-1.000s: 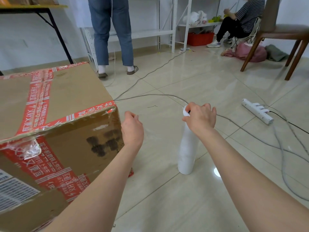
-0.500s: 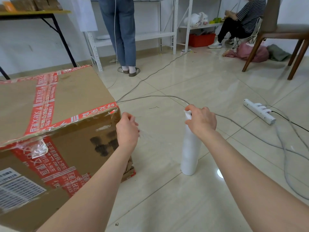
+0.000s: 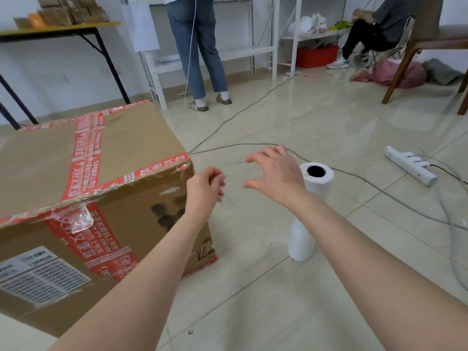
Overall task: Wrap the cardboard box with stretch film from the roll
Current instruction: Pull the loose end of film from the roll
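Observation:
A big cardboard box with red printed tape stands on the floor at the left. A white roll of stretch film stands upright on the tiles to its right, its hollow core showing on top. My left hand is beside the box's near right corner, fingers pinched on a thin clear end of stretch film. My right hand hovers just left of the roll's top with fingers spread, holding nothing.
Grey cables and a white power strip lie on the floor to the right. A person in jeans stands behind the box by white shelving. Another person sits far right near a wooden chair. A black-legged table stands at far left.
My right hand has let go of the roll's top and moved left with fingers spread. My left hand has closed on the film end. The view has tilted up a little.

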Action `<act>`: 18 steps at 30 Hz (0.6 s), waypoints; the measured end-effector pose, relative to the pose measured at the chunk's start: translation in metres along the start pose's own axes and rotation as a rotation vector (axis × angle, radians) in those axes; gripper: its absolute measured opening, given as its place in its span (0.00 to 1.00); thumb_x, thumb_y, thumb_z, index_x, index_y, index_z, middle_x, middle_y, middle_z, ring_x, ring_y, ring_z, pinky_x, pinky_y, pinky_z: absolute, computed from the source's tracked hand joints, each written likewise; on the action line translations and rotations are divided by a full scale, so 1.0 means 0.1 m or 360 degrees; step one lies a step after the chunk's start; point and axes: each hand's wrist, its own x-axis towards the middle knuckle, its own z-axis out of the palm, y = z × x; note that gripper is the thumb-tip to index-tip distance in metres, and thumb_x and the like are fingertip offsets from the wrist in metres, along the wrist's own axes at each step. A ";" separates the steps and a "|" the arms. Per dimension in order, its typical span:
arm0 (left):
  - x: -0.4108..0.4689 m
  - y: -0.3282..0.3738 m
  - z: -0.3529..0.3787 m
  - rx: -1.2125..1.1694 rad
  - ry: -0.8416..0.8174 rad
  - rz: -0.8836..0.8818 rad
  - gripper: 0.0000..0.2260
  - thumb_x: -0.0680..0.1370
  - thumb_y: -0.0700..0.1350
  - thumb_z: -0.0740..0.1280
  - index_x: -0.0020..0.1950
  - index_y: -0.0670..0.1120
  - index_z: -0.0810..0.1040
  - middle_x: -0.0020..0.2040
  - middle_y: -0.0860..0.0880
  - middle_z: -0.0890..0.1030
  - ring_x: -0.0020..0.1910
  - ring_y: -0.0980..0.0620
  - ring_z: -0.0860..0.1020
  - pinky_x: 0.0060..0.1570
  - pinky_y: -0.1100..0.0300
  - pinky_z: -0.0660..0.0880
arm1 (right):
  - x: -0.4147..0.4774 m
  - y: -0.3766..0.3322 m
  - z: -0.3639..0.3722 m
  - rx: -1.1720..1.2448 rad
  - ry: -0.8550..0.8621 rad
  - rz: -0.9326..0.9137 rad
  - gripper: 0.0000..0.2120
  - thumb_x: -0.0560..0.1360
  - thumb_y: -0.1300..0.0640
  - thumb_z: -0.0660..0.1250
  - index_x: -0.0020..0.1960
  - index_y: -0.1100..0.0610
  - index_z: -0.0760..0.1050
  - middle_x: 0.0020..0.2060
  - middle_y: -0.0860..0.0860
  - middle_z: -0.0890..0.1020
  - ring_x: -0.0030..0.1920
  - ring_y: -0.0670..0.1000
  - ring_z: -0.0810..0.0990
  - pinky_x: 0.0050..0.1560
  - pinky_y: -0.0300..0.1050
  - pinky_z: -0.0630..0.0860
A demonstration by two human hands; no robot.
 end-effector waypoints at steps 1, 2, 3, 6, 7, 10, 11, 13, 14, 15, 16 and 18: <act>-0.01 -0.01 -0.02 0.0012 -0.0004 0.0000 0.05 0.79 0.37 0.64 0.44 0.42 0.78 0.35 0.46 0.79 0.25 0.53 0.74 0.24 0.65 0.73 | 0.00 -0.06 0.05 0.0012 -0.0072 -0.0007 0.29 0.69 0.40 0.70 0.67 0.46 0.70 0.63 0.46 0.73 0.66 0.52 0.64 0.62 0.45 0.64; -0.02 -0.02 -0.04 0.0042 -0.0007 0.0005 0.05 0.79 0.38 0.64 0.44 0.42 0.78 0.35 0.46 0.79 0.24 0.52 0.73 0.24 0.66 0.73 | -0.01 -0.08 0.10 -0.0004 -0.0136 0.0009 0.29 0.70 0.39 0.69 0.68 0.46 0.69 0.64 0.46 0.72 0.66 0.52 0.64 0.62 0.45 0.64; -0.02 -0.04 -0.06 0.0087 -0.0011 0.0016 0.06 0.79 0.38 0.64 0.44 0.42 0.78 0.35 0.47 0.79 0.24 0.52 0.73 0.23 0.67 0.72 | -0.02 -0.06 0.13 -0.0032 -0.0153 0.0037 0.28 0.70 0.39 0.69 0.68 0.46 0.69 0.64 0.46 0.73 0.66 0.52 0.64 0.62 0.46 0.64; -0.03 -0.08 -0.07 0.0153 -0.0036 0.0036 0.05 0.80 0.39 0.63 0.46 0.43 0.78 0.36 0.48 0.79 0.24 0.53 0.72 0.22 0.69 0.70 | -0.06 0.13 0.08 -0.0095 0.0080 0.0217 0.24 0.71 0.40 0.69 0.63 0.47 0.72 0.61 0.48 0.74 0.64 0.53 0.67 0.60 0.46 0.66; -0.02 -0.09 -0.06 0.0140 -0.0038 0.0036 0.05 0.79 0.39 0.64 0.46 0.43 0.79 0.35 0.48 0.78 0.24 0.54 0.72 0.23 0.70 0.71 | -0.07 0.21 0.05 -0.0125 0.0153 0.0299 0.23 0.70 0.40 0.70 0.62 0.47 0.72 0.60 0.49 0.74 0.63 0.54 0.67 0.59 0.47 0.66; -0.01 -0.07 0.00 0.0044 -0.0047 0.0020 0.03 0.77 0.41 0.69 0.46 0.43 0.82 0.34 0.49 0.79 0.25 0.53 0.75 0.29 0.68 0.76 | -0.16 0.41 -0.03 -0.0215 0.0154 0.0573 0.28 0.67 0.38 0.72 0.61 0.48 0.70 0.59 0.51 0.73 0.62 0.55 0.68 0.58 0.48 0.67; -0.01 -0.05 0.03 -0.0015 -0.0045 0.0009 0.03 0.75 0.42 0.71 0.46 0.43 0.82 0.34 0.50 0.80 0.26 0.52 0.76 0.32 0.67 0.77 | -0.19 0.47 -0.04 -0.0234 0.0099 0.0653 0.30 0.66 0.37 0.72 0.62 0.49 0.70 0.60 0.51 0.73 0.63 0.55 0.69 0.58 0.48 0.67; -0.02 -0.03 0.07 -0.0132 -0.0032 -0.0024 0.05 0.72 0.43 0.74 0.46 0.44 0.83 0.35 0.50 0.82 0.28 0.52 0.79 0.35 0.68 0.78 | -0.23 0.57 -0.04 -0.0260 -0.0011 0.0755 0.31 0.66 0.37 0.72 0.63 0.51 0.69 0.60 0.51 0.75 0.64 0.55 0.69 0.58 0.49 0.67; -0.02 -0.03 0.09 -0.0165 -0.0032 -0.0040 0.06 0.72 0.43 0.74 0.47 0.45 0.82 0.36 0.50 0.82 0.29 0.52 0.79 0.35 0.70 0.77 | -0.23 0.62 -0.05 -0.0251 -0.0027 0.0785 0.30 0.67 0.38 0.72 0.63 0.52 0.70 0.60 0.51 0.76 0.64 0.55 0.70 0.58 0.49 0.67; -0.02 -0.03 0.11 -0.0167 -0.0034 -0.0051 0.06 0.72 0.43 0.74 0.47 0.45 0.82 0.38 0.50 0.83 0.30 0.52 0.80 0.35 0.70 0.77 | -0.22 0.66 -0.05 -0.0222 -0.0028 0.0809 0.27 0.69 0.40 0.72 0.62 0.52 0.70 0.59 0.51 0.78 0.63 0.55 0.70 0.57 0.48 0.67; -0.02 -0.04 0.12 -0.0134 -0.0032 -0.0061 0.05 0.72 0.41 0.74 0.47 0.45 0.83 0.39 0.49 0.83 0.31 0.52 0.80 0.36 0.70 0.77 | -0.21 0.68 -0.06 -0.0189 -0.0026 0.0819 0.24 0.70 0.43 0.71 0.61 0.53 0.71 0.57 0.51 0.79 0.63 0.55 0.71 0.56 0.48 0.67; -0.02 -0.07 0.11 -0.0022 0.0013 -0.0066 0.02 0.73 0.40 0.72 0.45 0.44 0.83 0.41 0.48 0.83 0.31 0.52 0.80 0.38 0.65 0.78 | -0.22 0.69 -0.09 -0.0136 -0.0045 0.0812 0.17 0.73 0.48 0.70 0.59 0.52 0.72 0.55 0.52 0.80 0.61 0.55 0.71 0.55 0.47 0.67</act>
